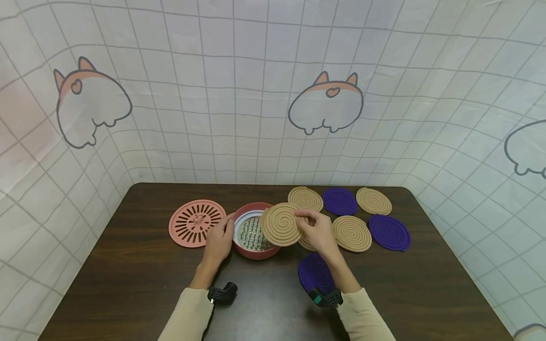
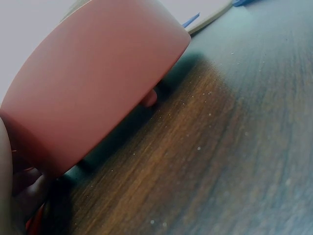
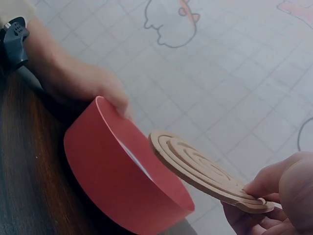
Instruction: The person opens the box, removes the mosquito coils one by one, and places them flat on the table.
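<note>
Coils (image 1: 352, 233) crowd the table (image 1: 141, 265) right of the red holder (image 1: 254, 252); the near edge lies open.

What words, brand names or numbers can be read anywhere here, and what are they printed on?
None can be read.
The backdrop cloth bears only a grid and cartoon animal drawings, no lettering.
The red tin, its slotted lid and the tan coil in the right hand show no print.

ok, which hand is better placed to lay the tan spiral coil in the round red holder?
Right hand: it pinches the tan spiral coil over the round red holder. Left hand steadies that holder.
</note>
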A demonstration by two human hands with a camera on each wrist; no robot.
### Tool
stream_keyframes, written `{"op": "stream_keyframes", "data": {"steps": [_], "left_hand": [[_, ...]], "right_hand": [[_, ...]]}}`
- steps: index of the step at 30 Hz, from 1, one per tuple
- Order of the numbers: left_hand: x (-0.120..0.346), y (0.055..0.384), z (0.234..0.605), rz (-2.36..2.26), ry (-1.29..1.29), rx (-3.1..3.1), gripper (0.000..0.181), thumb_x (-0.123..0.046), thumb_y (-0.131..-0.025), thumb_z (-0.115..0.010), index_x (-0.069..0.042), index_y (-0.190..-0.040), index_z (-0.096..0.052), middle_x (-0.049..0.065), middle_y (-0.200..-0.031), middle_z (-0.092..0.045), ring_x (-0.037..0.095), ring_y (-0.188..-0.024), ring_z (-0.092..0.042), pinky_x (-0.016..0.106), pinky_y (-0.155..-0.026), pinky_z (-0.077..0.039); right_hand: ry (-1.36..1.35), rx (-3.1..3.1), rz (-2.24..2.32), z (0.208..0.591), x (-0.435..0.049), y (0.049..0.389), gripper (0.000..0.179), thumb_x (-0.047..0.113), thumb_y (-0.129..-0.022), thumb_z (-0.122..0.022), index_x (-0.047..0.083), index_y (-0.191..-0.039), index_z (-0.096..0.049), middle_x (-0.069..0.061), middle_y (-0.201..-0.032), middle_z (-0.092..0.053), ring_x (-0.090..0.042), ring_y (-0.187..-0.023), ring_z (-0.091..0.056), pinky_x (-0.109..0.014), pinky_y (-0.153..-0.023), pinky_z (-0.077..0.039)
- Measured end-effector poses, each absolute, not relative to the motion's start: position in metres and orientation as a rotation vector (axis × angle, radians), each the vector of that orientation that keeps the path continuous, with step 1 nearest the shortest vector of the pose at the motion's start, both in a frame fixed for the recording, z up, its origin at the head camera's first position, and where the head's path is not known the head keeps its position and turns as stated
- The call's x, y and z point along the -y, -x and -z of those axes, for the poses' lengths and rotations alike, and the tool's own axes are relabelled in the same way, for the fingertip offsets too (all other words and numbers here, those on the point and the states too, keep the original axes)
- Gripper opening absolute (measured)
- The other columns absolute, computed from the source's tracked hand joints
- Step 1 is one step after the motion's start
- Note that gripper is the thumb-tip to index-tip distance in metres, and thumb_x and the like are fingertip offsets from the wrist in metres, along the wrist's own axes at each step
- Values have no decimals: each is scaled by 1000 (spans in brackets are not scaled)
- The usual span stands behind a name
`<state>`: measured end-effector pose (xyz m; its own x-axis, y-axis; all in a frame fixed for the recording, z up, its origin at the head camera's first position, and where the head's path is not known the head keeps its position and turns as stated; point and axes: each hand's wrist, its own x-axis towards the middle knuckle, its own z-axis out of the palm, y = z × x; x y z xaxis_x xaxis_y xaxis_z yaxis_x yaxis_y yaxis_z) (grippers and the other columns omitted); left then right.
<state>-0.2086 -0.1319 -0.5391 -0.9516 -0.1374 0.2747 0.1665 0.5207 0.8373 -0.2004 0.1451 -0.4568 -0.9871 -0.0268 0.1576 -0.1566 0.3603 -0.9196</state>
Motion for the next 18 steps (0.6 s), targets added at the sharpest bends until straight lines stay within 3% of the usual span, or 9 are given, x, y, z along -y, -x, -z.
{"op": "stream_keyframes", "data": {"steps": [4, 8, 12, 15, 18], "left_hand": [[132, 209, 540, 1408, 25, 2458, 38, -27, -106, -45, -8, -132, -66, 13, -125, -70, 28, -114, -68, 50, -97, -52], [132, 209, 540, 1422, 17, 2459, 38, -28, -106, -45, -9, -132, -66, 12, -126, -70, 28, -116, -68, 50, -98, -52], [133, 209, 540, 1420, 15, 2459, 39, -29, -105, -45, -10, -132, -66, 12, -127, -69, 27, -117, -67, 50, -98, -52], [133, 208, 540, 1415, 12, 2463, 40, -30, -106, -45, -9, -133, -66, 12, -129, -69, 28, -118, -66, 50, -99, -51], [133, 208, 539, 1420, 12, 2467, 41, -31, -106, -44, -10, -133, -66, 12, -129, -68, 28, -119, -66, 50, -100, -51]], "right_hand": [[-156, 2454, -1797, 458, -152, 198, 24, 8, -93, -67, 1, -114, -74, -15, -130, -67, -4, -86, -59, -14, -70, -45], [-130, 2470, -1812, 455, -161, 194, 25, 6, -94, -65, -2, -117, -71, -17, -136, -63, -13, -107, -65, -13, -72, -45], [-87, 2475, -1785, 462, -171, 194, 25, 7, -94, -66, 0, -117, -72, -16, -133, -65, -9, -80, -61, -15, -59, -38], [-54, 2477, -1777, 462, -177, 191, 24, 8, -93, -66, 2, -116, -72, -16, -123, -68, -4, -59, -40, -18, -52, -32], [-22, 2476, -1779, 463, -182, 188, 24, 8, -93, -66, 2, -116, -72, -16, -118, -67, -2, -59, -41, -17, -54, -34]]}}
